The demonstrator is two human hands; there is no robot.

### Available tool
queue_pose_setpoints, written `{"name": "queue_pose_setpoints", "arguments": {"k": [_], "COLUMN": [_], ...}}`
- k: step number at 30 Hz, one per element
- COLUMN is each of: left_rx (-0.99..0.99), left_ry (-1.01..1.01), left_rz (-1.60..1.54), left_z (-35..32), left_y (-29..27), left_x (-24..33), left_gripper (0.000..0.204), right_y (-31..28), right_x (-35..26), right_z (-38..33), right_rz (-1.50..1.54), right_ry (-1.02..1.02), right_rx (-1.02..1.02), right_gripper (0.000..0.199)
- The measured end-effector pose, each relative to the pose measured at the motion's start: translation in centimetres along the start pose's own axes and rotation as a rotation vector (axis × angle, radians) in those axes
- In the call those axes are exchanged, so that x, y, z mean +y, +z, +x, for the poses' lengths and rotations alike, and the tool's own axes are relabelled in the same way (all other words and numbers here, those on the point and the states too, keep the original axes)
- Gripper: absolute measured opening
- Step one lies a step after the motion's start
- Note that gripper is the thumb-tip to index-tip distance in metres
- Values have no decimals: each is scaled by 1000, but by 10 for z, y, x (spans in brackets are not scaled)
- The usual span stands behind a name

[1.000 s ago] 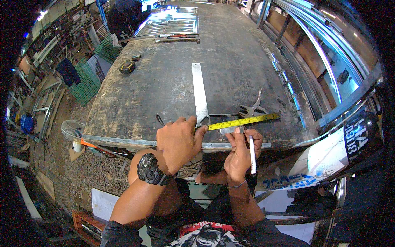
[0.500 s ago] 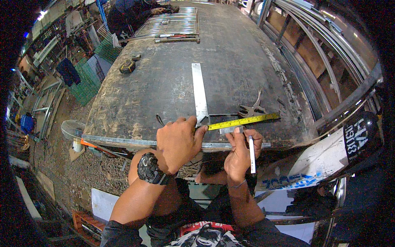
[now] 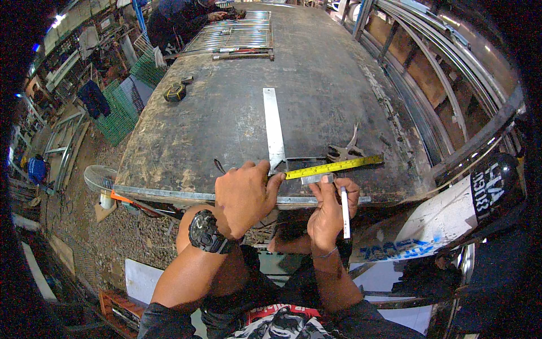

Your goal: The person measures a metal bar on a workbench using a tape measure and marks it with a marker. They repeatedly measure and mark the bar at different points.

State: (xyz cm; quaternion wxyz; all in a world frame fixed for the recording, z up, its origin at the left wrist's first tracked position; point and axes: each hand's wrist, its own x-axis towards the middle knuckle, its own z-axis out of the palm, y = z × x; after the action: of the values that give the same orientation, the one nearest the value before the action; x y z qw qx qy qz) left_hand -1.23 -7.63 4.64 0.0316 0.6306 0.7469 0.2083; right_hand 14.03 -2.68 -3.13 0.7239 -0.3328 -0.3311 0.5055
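My left hand (image 3: 248, 189), with a black watch on its wrist, is closed at the near edge of the workbench. Its thumb and fingers pinch the end of a yellow measuring tape blade (image 3: 333, 167), which stretches to the right over the bench. My right hand (image 3: 330, 212) pinches a small flat metal piece (image 3: 311, 179) just below the blade, while a white pen (image 3: 345, 213) sticks down between its fingers. Beyond my left hand lies a flat silver metal strip (image 3: 273, 124), its near end beside my fingers. Grey locking pliers (image 3: 344, 151) rest just past the blade.
A black and yellow tape measure (image 3: 175, 92) sits on the workbench (image 3: 220, 107) at left. Another person's hand (image 3: 217, 16) is over a shiny barred metal frame (image 3: 231, 34) at the far end. Long metal bars (image 3: 451, 68) run along the right; a fan (image 3: 100, 177) stands at left.
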Motion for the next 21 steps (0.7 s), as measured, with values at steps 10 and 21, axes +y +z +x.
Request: {"name": "queue_pose_setpoints", "arguments": {"k": [10, 21], "left_rx": [11, -2], "left_ry": [6, -2], "left_rz": [1, 11], "left_z": [0, 0], "left_y": [1, 1], "left_x": [-1, -1], "left_gripper": [34, 35], "right_y": [-3, -4], "right_x": [5, 6], "right_z": [1, 1], "right_rz": [-8, -34], "right_ry": [-35, -31], "right_rx": [-5, 17], "right_gripper": [26, 26]}}
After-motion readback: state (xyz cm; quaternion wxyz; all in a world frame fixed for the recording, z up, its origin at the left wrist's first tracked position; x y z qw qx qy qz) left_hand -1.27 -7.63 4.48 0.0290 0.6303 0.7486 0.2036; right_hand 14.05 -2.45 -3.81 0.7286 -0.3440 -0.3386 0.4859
